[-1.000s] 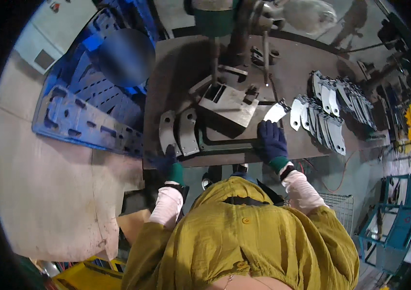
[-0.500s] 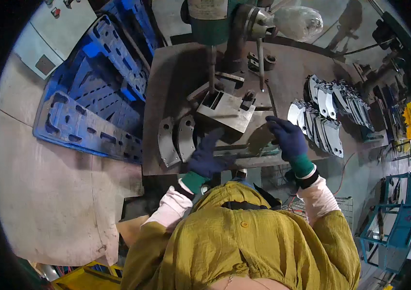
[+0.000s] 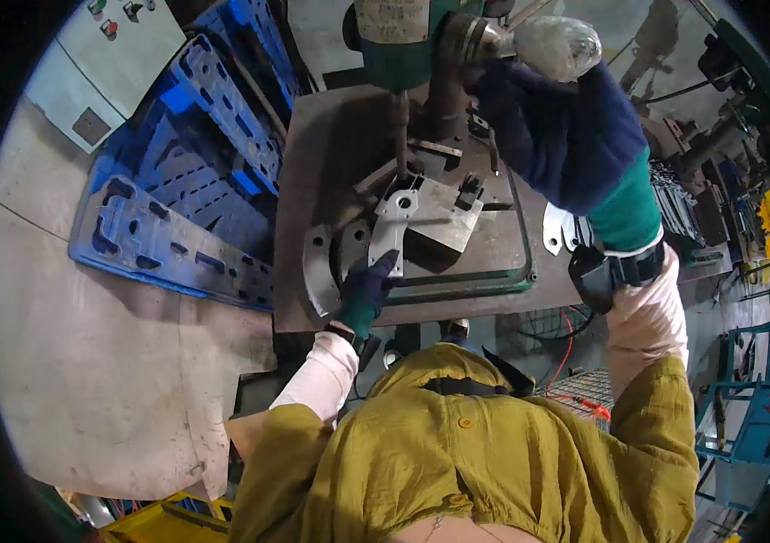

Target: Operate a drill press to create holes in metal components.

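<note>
My left hand [image 3: 368, 288], in a dark blue glove, pinches the lower end of a curved metal plate [image 3: 391, 231]. The plate's upper end, with a round hole, lies against the left side of a steel block fixture [image 3: 446, 217], just below the drill press spindle [image 3: 401, 136]. High on the right, my right hand [image 3: 557, 131] is raised against a plastic-wrapped handle [image 3: 559, 47] of the press. Its fingers are mostly hidden, so their grip does not show. Two more curved plates, one of them an outer plate [image 3: 317, 271], lie left of my left hand.
Several more curved plates [image 3: 555, 228] lie at the right of the worktable [image 3: 312, 154], partly behind my right arm. Blue plastic pallets [image 3: 176, 240] stand to the left beside a grey control box [image 3: 109, 63]. Blue metal racks [image 3: 756, 371] are at far right.
My right hand has risen from the table's front to the press handle. My left hand now holds a curved plate at the fixture, where it earlier hovered near the front edge.
</note>
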Demonstrator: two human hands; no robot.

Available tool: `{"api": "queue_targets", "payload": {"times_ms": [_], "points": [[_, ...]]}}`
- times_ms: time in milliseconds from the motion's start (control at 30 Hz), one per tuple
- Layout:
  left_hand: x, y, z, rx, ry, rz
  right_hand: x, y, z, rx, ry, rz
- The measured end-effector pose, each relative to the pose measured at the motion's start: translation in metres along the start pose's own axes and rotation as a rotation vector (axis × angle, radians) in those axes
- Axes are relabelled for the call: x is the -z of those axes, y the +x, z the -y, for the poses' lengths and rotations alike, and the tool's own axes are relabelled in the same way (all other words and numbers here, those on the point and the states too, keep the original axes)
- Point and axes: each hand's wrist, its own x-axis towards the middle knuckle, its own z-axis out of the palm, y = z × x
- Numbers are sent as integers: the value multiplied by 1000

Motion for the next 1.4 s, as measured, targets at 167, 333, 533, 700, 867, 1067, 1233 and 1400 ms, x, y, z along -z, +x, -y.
{"api": "queue_targets", "payload": {"times_ms": [167, 333, 533, 700, 867, 1067, 1233, 1400], "points": [[-17, 40, -1, -13, -106, -98, -72, 16, -13, 15, 215, -38], [-32, 60, -1, 184, -186, -165, -34, 24, -25, 829, -1135, -124], [-30, 68, 10, 178, -60, -246, 0, 9, -31, -50, -15, -9], [-32, 55, 5, -3, -58, -171, 39, 11, -66, 57, -576, -206], [-16, 68, 17, 125, 117, -220, 85, 37, -86, 241, -830, -474], [-42, 38, -27, 87, 556, -353, 156, 60, -86, 578, -1142, -648], [-23, 60, -3, 107, 688, -409, 165, 81, -85, 875, -1601, -835], [-28, 53, -6, -10, 530, -356, 168, 83, -79, 1051, -1793, -868]]}}
